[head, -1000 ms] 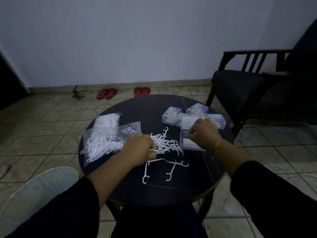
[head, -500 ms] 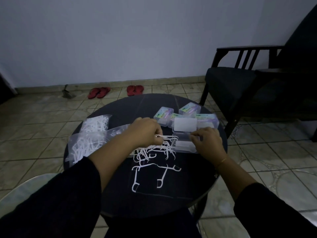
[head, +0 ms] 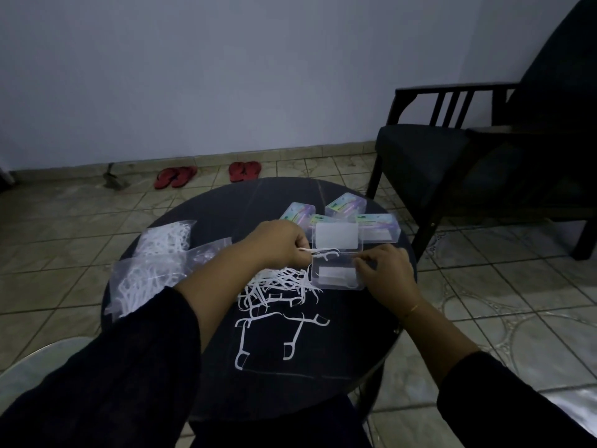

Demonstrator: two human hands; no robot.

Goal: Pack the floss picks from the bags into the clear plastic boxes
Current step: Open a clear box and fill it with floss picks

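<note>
Left hand [head: 277, 244]: fingers curled, pinching a floss pick [head: 319, 252] by its handle end, head pointed at the open box [head: 336, 274].
Right hand [head: 386, 270]: fingertips resting on the right edge of the open box, steadying it; thumb position not clear.
Open box: clear plastic, lying on the round table [head: 206, 221], lid [head: 337, 236] swung back just behind; contents hard to make out.
Loose picks [head: 277, 286]: tangled white heap touching the box's near-left side, with 3 or so strays [head: 274, 331] lying apart, nearer the body.
Bags [head: 151, 270]: 2 clear bags at table left, full of picks.
Other boxes [head: 345, 206]: about 4 labelled boxes clustered behind the open one.
Handling: judged very light, thin, stiff but springy; prone to snagging on neighbours by hook and thread.
Hold point: probably best at the straight handle, well away from the thread arch, lifted singly or in small aligned bundles.
Box: judged light and slippery on the dark top, hence the bracing hand.
</note>
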